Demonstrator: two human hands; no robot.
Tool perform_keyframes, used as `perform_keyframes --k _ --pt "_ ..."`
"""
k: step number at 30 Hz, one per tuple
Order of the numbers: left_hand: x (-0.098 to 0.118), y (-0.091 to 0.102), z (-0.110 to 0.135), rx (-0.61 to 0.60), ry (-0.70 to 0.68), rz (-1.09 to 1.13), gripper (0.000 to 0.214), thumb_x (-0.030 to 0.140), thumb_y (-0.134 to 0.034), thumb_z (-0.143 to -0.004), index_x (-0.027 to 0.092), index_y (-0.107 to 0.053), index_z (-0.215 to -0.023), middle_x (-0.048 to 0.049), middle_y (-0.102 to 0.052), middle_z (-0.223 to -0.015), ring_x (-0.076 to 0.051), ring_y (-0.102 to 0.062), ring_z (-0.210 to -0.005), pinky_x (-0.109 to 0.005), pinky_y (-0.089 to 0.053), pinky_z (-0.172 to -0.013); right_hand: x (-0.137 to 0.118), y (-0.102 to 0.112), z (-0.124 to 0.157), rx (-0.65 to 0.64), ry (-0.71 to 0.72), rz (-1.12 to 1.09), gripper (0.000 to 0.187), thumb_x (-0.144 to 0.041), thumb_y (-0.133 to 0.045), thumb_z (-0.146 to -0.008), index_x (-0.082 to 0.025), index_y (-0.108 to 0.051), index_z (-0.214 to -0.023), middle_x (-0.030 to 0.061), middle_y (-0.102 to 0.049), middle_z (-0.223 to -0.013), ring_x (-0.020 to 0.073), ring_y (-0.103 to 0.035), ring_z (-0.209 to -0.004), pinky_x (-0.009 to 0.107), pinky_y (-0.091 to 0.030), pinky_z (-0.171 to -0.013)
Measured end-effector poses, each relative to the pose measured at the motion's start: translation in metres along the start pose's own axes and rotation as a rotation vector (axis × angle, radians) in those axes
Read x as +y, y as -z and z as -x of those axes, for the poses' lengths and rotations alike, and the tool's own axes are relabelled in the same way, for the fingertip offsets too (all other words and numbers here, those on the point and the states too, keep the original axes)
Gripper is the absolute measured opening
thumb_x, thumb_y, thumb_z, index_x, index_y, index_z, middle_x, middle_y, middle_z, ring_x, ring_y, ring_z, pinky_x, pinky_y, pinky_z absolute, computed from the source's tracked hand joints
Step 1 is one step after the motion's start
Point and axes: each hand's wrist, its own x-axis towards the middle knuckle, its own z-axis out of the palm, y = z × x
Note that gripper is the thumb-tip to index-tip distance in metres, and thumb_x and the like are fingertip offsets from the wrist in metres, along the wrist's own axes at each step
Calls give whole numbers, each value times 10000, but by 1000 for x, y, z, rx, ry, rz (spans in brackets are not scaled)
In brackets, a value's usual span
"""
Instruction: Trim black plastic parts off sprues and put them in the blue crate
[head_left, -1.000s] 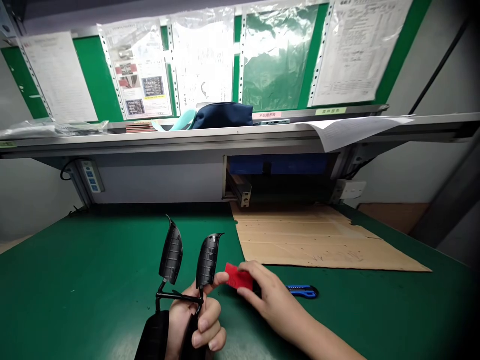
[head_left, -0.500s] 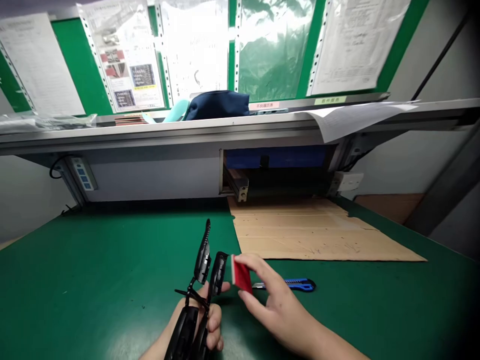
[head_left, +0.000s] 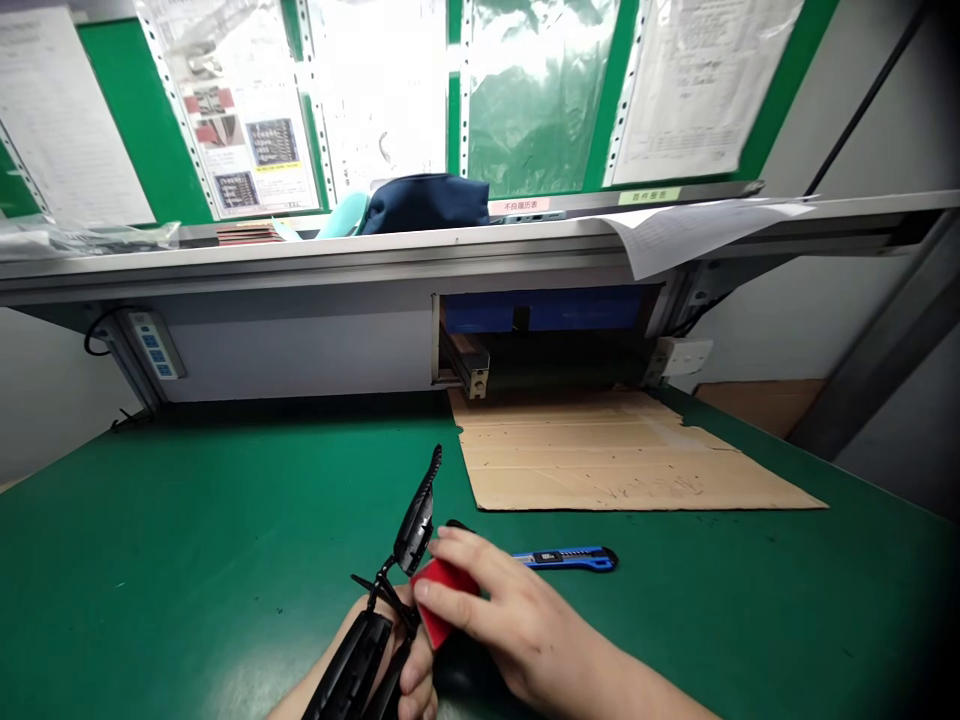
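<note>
My left hand (head_left: 417, 680) is closed around a black plastic part (head_left: 352, 665) with several long, curved pieces joined by thin stems. One curved piece (head_left: 415, 530) points up and away from me. Between the thumb and fingers of my right hand (head_left: 517, 610) is a small red pad (head_left: 444, 598), held against the black part. My right fingers hide most of the second upright piece; only its dark tip shows above them. A blue utility knife (head_left: 574, 559) lies on the green bench top just beyond my right hand, its blade end hidden behind the fingers.
A flat cardboard sheet (head_left: 600, 460) covers the back right of the green bench top (head_left: 187, 520). Above runs a shelf (head_left: 300, 257) with a dark blue pouch (head_left: 427, 203) and a drooping paper sheet (head_left: 690, 235). A power strip (head_left: 156, 343) is fixed at the left.
My right hand has moved left and slightly down, bringing the red pad from beside the black part onto it. The whole view has shifted slightly.
</note>
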Motion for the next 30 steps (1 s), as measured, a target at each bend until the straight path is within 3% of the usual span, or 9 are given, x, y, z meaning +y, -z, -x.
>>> perform_keyframes --k 4,8,12,16,18,21,25,30 --pt "1 -3 2 11 24 -11 536 475 -500 -894 139 -532 -478 22 -370 -359 -103 -414 -327 -274 -431 -512 -3 1 -3 54 -26 20 474 -35 -327 -948 -206 -474 -1365 144 -380 -1378 266 -313 -1314 452 -367 -1056" --pt "2 -6 4 20 -8 13 341 486 -640 -801 162 -627 -699 36 -456 -428 -102 -414 -336 -265 -414 -486 -5 1 -5 62 34 -8 409 -92 -400 -961 -226 -510 -1332 131 -424 -1340 268 -351 -1284 437 -396 -1032" --pt "-1 -4 6 1 15 13 462 481 -606 -832 146 -543 -521 21 -425 -414 -92 -416 -344 -270 -420 -512 -5 1 -5 84 -17 26 410 -62 -380 -951 -215 -543 -1295 139 -431 -1330 267 -376 -1265 434 -406 -1020" --pt "-5 -2 9 30 -11 41 275 476 -595 -843 206 -637 -813 52 -455 -485 -93 -411 -372 -263 -406 -527 -4 2 -5 96 14 20 389 -87 -410 -952 -227 -552 -1286 131 -453 -1302 259 -418 -1224 414 -430 -994" --pt "-4 -1 8 25 11 30 383 480 -546 -876 170 -608 -661 44 -418 -448 -91 -405 -367 -267 -408 -540 -4 3 -5 121 -24 43 402 -66 -387 -945 -218 -564 -1272 140 -451 -1298 256 -431 -1208 417 -437 -981" --pt "-1 -1 3 -5 64 5 589 538 -538 -854 175 -404 -410 37 -340 -377 -96 -380 -326 -273 -397 -494 -5 3 -5 92 13 33 394 -87 -430 -938 -230 -561 -1280 133 -449 -1304 265 -414 -1220 420 -431 -982" --pt "0 -1 -1 -2 77 -6 600 501 -485 -890 172 -407 -394 42 -313 -356 -87 -363 -311 -265 -405 -492 -5 3 -5 117 -41 39 409 -64 -384 -938 -226 -568 -1267 133 -457 -1285 244 -444 -1181 393 -453 -947" --pt "-2 -3 1 14 42 3 435 485 -536 -861 163 -551 -568 50 -373 -394 -90 -362 -313 -262 -397 -472 -3 3 -5 116 0 26 383 -87 -408 -942 -230 -565 -1260 132 -455 -1278 255 -446 -1175 401 -451 -944"
